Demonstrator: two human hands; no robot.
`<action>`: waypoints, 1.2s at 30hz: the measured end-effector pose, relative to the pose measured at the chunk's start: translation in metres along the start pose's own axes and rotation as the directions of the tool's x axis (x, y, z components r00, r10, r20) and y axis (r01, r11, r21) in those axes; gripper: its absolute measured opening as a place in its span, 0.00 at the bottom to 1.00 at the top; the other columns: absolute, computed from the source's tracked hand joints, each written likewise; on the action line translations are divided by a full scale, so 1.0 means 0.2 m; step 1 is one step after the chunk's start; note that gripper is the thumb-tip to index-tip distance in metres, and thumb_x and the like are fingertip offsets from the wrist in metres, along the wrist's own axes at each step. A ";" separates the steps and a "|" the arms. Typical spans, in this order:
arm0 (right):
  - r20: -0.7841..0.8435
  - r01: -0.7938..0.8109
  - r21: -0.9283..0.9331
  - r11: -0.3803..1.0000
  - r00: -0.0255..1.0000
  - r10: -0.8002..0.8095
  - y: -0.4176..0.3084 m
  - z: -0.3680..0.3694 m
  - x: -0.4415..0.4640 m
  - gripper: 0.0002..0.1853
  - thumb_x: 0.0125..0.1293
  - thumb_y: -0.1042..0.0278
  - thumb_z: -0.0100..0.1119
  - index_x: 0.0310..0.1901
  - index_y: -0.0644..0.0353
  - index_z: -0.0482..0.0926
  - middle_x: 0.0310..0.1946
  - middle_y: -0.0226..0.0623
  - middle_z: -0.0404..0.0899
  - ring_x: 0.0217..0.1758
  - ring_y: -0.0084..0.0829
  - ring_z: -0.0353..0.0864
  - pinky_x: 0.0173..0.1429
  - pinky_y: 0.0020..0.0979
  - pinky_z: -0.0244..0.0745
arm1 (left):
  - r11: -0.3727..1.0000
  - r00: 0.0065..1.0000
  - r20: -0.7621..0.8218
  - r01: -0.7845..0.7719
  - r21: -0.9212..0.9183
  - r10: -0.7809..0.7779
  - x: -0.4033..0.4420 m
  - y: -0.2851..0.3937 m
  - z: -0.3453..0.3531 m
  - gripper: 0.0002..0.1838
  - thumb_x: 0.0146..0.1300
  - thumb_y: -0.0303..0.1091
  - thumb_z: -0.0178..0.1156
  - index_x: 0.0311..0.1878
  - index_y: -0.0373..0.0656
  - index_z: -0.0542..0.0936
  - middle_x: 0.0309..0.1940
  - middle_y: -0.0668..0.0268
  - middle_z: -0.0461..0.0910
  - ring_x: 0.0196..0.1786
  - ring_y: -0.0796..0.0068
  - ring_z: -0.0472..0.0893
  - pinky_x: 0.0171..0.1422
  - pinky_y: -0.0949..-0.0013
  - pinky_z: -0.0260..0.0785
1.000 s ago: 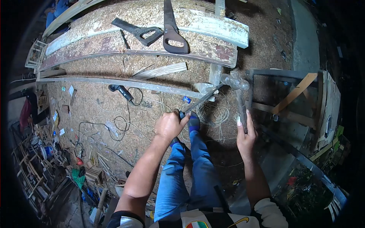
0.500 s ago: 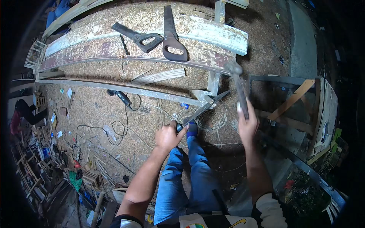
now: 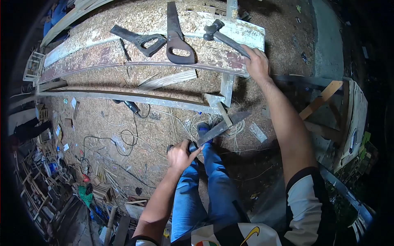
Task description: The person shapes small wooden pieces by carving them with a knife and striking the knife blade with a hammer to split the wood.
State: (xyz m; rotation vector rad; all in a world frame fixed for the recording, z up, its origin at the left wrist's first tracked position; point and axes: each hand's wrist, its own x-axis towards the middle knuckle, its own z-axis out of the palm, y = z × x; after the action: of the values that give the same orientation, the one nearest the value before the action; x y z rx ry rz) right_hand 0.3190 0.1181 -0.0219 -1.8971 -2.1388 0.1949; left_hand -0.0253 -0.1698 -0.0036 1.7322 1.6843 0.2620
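Observation:
My left hand (image 3: 179, 156) is wrapped around the black handle of a machete-like long blade (image 3: 215, 132). The blade slants up and right above my shoe, where a short wood strip (image 3: 224, 115) crosses it near the bench end. Whether the strip is fixed to the blade I cannot tell. My right hand (image 3: 258, 65) is closed on the handle of a hammer (image 3: 230, 42), its head over the white plank at the bench's right end. On the bench lie two handsaws: one with a brown handle (image 3: 180, 49), one with a dark grey handle (image 3: 150, 44).
Wood shavings cover the long bench (image 3: 102, 51). A loose board (image 3: 170, 80) lies behind the lower rail (image 3: 156, 100). A power tool (image 3: 132, 107) and cords are on the floor. A wooden frame (image 3: 322, 100) stands right; scrap wood (image 3: 102, 192) lies left.
My right hand has moved the hammer up and left, from beside the bench end to over the bench. My left hand has lowered slightly, and the blade now shows its broad side.

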 end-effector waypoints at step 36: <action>0.403 -0.608 0.572 0.550 0.793 0.458 -0.98 -0.10 -1.48 0.18 0.69 0.54 0.69 0.38 0.63 0.80 0.25 0.47 0.80 0.29 0.48 0.84 0.34 0.42 0.73 | 0.699 0.852 0.323 0.523 -0.488 -0.413 -0.02 0.20 0.21 0.38 0.81 0.59 0.42 0.36 0.30 0.85 0.29 0.42 0.84 0.38 0.47 0.87 0.47 0.51 0.76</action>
State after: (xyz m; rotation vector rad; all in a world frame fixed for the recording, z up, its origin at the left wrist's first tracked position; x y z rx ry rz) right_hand 0.1685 -0.2018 0.0171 -2.0077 -1.1810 1.1840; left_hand 0.0301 -0.1853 -0.0101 0.8212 1.6298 0.3020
